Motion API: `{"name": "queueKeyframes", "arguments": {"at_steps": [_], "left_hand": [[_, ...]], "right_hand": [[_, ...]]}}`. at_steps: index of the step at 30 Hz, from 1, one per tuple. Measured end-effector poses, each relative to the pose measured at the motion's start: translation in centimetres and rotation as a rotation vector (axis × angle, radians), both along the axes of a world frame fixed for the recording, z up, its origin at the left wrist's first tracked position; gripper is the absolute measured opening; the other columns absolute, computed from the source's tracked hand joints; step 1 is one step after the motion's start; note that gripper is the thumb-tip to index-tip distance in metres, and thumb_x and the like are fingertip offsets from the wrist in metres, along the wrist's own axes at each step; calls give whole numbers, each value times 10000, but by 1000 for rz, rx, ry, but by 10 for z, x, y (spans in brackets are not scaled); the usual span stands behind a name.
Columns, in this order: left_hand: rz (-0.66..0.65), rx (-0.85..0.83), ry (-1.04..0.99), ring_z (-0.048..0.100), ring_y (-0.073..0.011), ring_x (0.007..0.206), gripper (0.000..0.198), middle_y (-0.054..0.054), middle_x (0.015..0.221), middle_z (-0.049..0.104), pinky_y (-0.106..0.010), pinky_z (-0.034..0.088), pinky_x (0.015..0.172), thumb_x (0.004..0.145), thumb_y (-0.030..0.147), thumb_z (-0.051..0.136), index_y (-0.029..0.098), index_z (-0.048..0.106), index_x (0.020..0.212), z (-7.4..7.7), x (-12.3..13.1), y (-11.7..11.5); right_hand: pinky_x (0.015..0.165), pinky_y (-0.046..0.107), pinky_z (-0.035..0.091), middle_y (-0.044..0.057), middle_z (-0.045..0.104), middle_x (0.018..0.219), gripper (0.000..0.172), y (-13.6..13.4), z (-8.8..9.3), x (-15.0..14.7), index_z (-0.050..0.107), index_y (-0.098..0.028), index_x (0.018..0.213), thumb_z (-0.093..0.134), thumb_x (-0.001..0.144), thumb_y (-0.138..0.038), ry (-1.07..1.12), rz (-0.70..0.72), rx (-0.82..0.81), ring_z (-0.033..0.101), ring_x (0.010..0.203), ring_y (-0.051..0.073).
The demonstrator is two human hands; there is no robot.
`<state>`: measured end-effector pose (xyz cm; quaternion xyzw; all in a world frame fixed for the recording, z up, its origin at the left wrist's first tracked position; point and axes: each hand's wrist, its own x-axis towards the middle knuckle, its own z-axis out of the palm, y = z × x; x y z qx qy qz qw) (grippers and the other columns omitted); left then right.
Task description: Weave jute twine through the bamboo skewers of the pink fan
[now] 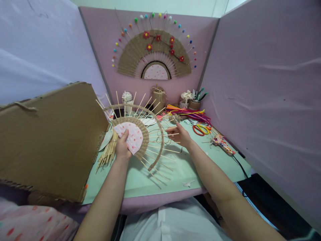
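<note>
My left hand (122,147) holds a half-round fan frame by its base, the thumb lying on the pink spotted fabric half-circle (132,135). Around the fabric runs a woven twine band (145,138), and thin wooden sticks fan outward from it. Farther out, a braided twine arc (161,129) crosses the sticks. At the fan's right side is my right hand (181,135), its fingers stretched toward the stick ends and the thumb apart from them. Loose thin twine (160,140) loops near those fingers; whether they touch it I cannot tell.
A finished fan (155,43) with red flowers and coloured beads hangs on the back wall. Cardboard (50,140) stands at left beside a bundle of sticks (107,152). Pipe cleaners (190,113), scissors (200,129), a glue gun (223,144) and a twine roll (158,100) lie around.
</note>
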<state>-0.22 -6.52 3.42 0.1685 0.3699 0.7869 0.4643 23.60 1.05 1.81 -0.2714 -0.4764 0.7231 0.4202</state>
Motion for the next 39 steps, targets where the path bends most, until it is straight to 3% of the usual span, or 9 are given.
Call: {"name": "queueKeyframes", "arguments": {"at_steps": [7, 12, 15, 19, 25, 29, 34, 39], "left_hand": [[44, 8, 6, 600, -211, 1105, 293, -74, 1114, 680, -363, 476, 953, 804, 157, 592, 179, 617, 1096, 0, 0, 1], [98, 28, 37, 606, -215, 1094, 261, -57, 1107, 681, -368, 483, 946, 781, 150, 617, 196, 635, 1037, 0, -1, 1], [136, 39, 41, 604, -218, 1097, 260, -47, 1140, 667, -370, 500, 924, 778, 151, 619, 211, 631, 1031, 1, -4, 0], [164, 29, 58, 609, -214, 1089, 263, -40, 1154, 659, -370, 505, 914, 770, 167, 633, 231, 626, 1026, 2, -7, 0], [255, 100, 106, 622, -214, 1060, 312, -79, 1155, 652, -389, 494, 920, 742, 194, 670, 199, 611, 1048, 0, -5, 1], [281, 124, 111, 604, -208, 1091, 338, -82, 1167, 645, -377, 483, 933, 743, 195, 669, 200, 600, 1074, -1, -6, 1], [314, 142, 85, 598, -205, 1102, 330, -78, 1216, 622, -364, 492, 922, 760, 191, 649, 205, 598, 1086, 0, -6, 1], [296, 132, 55, 590, -195, 1117, 329, -59, 1226, 619, -346, 486, 932, 768, 183, 636, 214, 597, 1093, 2, -5, 1]], "right_hand": [[485, 236, 326, 56, 591, 637, 583, 1, -1, 2, 735, -122, 795, 518, 746, -661, 54, 25, -39, 410, 508, 85], [468, 240, 300, 40, 556, 598, 563, 2, 0, 0, 711, -141, 724, 525, 733, -672, 24, -5, 36, 402, 502, 95], [466, 236, 274, 15, 500, 564, 516, 4, -1, 0, 695, -156, 689, 554, 727, -651, 23, -71, 144, 393, 504, 92], [479, 239, 257, 5, 479, 563, 440, 7, -2, 2, 700, -160, 671, 577, 757, -574, 14, -258, 309, 370, 512, 84], [575, 259, 355, 19, 534, 656, 349, 1, 2, 6, 720, -177, 736, 533, 832, -454, -191, -498, 636, 468, 633, 121], [647, 283, 397, 21, 547, 666, 324, -5, 5, 5, 723, -186, 745, 518, 849, -414, -271, -550, 799, 506, 679, 141], [609, 275, 393, 32, 577, 722, 307, 0, -2, 4, 727, -192, 739, 537, 831, -416, -160, -529, 671, 510, 683, 141], [542, 249, 337, 21, 511, 603, 359, 9, -3, 4, 721, -170, 669, 566, 794, -469, 64, -347, 404, 420, 576, 103]]}}
